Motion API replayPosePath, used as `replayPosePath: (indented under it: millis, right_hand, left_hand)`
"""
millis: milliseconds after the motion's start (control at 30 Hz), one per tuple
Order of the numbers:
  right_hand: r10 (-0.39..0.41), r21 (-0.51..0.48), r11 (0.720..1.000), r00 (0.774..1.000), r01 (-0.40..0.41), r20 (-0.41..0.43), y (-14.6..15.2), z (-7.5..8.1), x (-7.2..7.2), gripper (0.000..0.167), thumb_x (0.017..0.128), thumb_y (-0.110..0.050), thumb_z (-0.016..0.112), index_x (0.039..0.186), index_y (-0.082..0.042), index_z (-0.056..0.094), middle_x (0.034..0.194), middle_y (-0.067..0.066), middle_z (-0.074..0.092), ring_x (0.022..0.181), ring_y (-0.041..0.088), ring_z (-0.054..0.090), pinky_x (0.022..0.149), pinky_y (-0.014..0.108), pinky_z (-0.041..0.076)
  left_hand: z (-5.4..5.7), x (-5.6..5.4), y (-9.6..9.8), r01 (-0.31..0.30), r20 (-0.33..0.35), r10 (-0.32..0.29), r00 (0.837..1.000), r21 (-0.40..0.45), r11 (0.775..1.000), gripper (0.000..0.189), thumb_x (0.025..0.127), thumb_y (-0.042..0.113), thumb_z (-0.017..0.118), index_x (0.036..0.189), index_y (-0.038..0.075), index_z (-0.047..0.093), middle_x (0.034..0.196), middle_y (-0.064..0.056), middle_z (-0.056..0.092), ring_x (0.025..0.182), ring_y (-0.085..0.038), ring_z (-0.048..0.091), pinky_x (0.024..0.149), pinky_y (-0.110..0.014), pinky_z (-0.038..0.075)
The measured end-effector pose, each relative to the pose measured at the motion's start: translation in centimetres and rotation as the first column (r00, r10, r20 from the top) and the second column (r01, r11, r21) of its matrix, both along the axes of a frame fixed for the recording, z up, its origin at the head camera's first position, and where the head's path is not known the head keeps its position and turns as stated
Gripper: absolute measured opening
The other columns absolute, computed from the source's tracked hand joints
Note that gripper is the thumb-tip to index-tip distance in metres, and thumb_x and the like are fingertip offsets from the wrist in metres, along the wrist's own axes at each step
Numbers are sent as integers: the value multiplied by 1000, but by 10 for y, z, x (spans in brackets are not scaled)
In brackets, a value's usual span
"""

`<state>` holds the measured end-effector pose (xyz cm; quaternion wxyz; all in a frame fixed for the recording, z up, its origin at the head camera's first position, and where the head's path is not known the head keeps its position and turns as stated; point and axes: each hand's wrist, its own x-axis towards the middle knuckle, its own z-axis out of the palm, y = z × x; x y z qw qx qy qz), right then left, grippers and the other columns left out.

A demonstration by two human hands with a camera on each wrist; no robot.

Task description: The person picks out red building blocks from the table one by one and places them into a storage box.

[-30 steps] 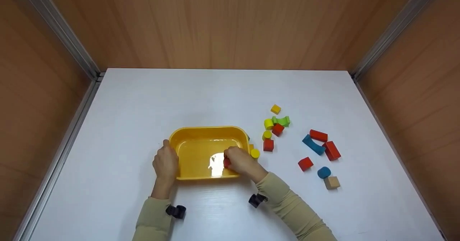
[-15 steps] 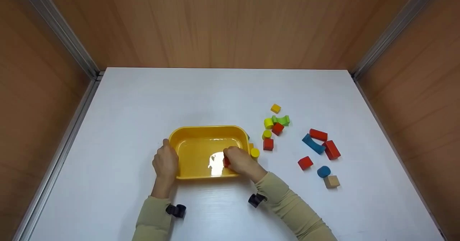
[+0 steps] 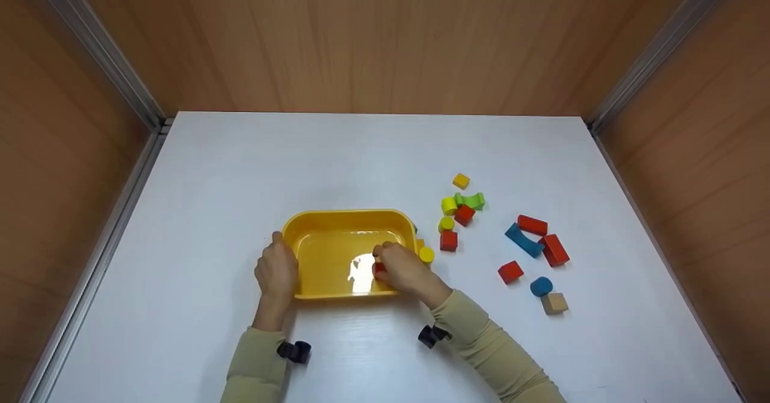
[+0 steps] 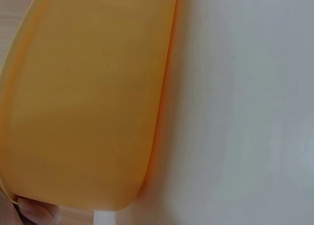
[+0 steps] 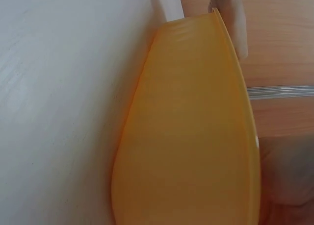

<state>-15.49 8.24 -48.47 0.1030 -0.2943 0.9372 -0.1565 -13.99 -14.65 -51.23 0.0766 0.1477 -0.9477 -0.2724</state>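
Note:
A yellow plastic tub (image 3: 328,264) sits near the front of the white table, its outer wall filling much of both wrist views. At its left end, my left hand (image 3: 278,270) grips the rim; some of those fingers (image 4: 37,212) show at the rim's corner in the left wrist view. My right hand (image 3: 408,269) reaches over the tub's right front corner, with a red block (image 3: 379,269) held at its curled fingers just inside. Most of that block is hidden by the hand. In the right wrist view my right hand (image 5: 289,173) is blurred behind the rim.
Against the tub's right side is a yellow cylinder (image 3: 426,254). Farther right lie a red cube (image 3: 449,241), a green arch block (image 3: 470,201), a blue arch block (image 3: 524,240), a blue cylinder (image 3: 541,286) and a plain wooden cube (image 3: 554,303). Wooden panels (image 3: 385,42) wall the table.
The right hand's fingers have shifted slightly, the upper ones lifting a little over the red block. My left hand and the tub stay in place.

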Motion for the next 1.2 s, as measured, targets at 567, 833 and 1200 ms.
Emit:
replayPosePath:
  millis: [567,833,1200]
  right_hand:
    - [-134,-180,974,990,138,33,17,37,10,32,81,-16,64,109,-3,57,105,10,56,90,22,55,79,31,46]
    - [-193,-325,933,976,152,-98,35,43,7,24,81,-14,64,102,-3,60,95,8,59,82,21,57,72,25,48]
    - [-306,-490,850,938,192,-165,64,33,0,18,80,-5,64,98,-4,63,91,6,60,80,17,55,73,25,47]
  left_hand:
    - [-2,2,-2,9,-8,-9,1000,-10,1000,15,91,3,39,100,-8,46,72,-20,57,54,-25,55,45,-38,44]
    - [-2,0,-2,6,-20,-6,1000,-1,1000,17,92,4,39,102,-8,46,73,-20,58,54,-25,55,45,-38,44]
    - [-2,1,-1,4,-41,-4,999,-9,1000,15,91,2,39,99,-8,47,71,-21,57,53,-27,55,44,-40,44]
